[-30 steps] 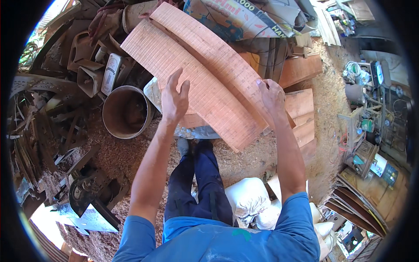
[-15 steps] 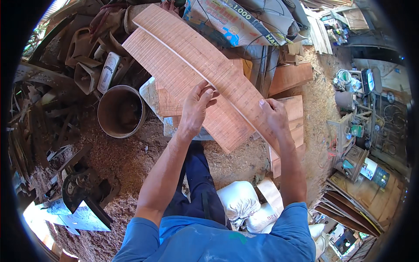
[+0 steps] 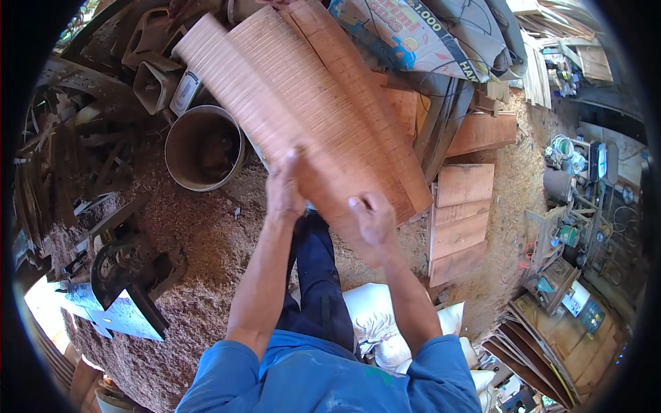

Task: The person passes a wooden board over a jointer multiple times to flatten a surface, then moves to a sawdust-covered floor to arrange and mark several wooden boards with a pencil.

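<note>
A long reddish-brown wooden board (image 3: 258, 103), smeared by motion, slants from upper left to lower right in front of me. My left hand (image 3: 284, 189) grips its left edge, thumb on top. Near its lower right end, my right hand (image 3: 375, 221) is closed on the opposite edge, thumb also on top; the fingers beneath are hidden. Under it lies a wide board with a ridged saw-marked face (image 3: 310, 79). Beside that, farther right, rests another long board (image 3: 365, 93). What supports these boards is mostly hidden.
A round bucket (image 3: 204, 148) stands left of the boards, near scrap wood (image 3: 55, 158). More cut boards (image 3: 463, 220) lie to the right on the sawdust-covered floor (image 3: 206, 275). White sacks (image 3: 372, 310) sit by my legs. A printed banner sheet (image 3: 413, 41) lies at the far side.
The held board has moved left and toward me, uncovering the boards beneath. Both hands have come along with it, my right hand shifting well to the left. The view has shifted slightly.
</note>
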Demonstrator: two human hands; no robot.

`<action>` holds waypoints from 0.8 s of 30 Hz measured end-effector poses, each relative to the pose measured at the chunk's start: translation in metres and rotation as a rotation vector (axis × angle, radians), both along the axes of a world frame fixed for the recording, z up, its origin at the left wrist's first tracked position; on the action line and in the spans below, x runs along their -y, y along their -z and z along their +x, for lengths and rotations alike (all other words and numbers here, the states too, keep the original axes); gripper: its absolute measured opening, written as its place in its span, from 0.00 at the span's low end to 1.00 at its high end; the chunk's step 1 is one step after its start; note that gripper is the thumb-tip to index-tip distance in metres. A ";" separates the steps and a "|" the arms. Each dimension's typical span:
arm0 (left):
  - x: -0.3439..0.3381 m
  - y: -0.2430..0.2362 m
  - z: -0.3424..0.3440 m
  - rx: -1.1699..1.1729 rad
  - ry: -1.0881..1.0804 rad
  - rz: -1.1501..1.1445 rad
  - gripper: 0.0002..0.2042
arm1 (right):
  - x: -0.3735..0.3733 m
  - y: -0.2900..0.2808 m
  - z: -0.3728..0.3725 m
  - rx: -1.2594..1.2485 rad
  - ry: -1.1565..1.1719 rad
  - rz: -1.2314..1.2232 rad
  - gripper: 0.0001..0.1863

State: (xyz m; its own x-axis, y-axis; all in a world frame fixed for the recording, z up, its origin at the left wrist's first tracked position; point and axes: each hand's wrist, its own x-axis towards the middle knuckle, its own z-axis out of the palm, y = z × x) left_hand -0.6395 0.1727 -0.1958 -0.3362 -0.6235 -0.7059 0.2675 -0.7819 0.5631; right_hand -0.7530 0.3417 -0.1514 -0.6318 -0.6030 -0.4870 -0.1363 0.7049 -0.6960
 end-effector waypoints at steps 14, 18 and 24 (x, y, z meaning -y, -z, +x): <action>-0.022 0.038 -0.003 -0.208 -0.016 0.179 0.25 | 0.110 0.082 -0.067 -0.485 -0.044 0.179 0.40; -0.025 0.031 0.002 -0.220 -0.015 0.174 0.25 | 0.115 0.069 -0.083 -0.422 -0.047 0.350 0.34; -0.017 0.035 0.000 -0.256 0.027 0.115 0.25 | 0.095 0.067 -0.163 -0.408 -0.076 0.256 0.30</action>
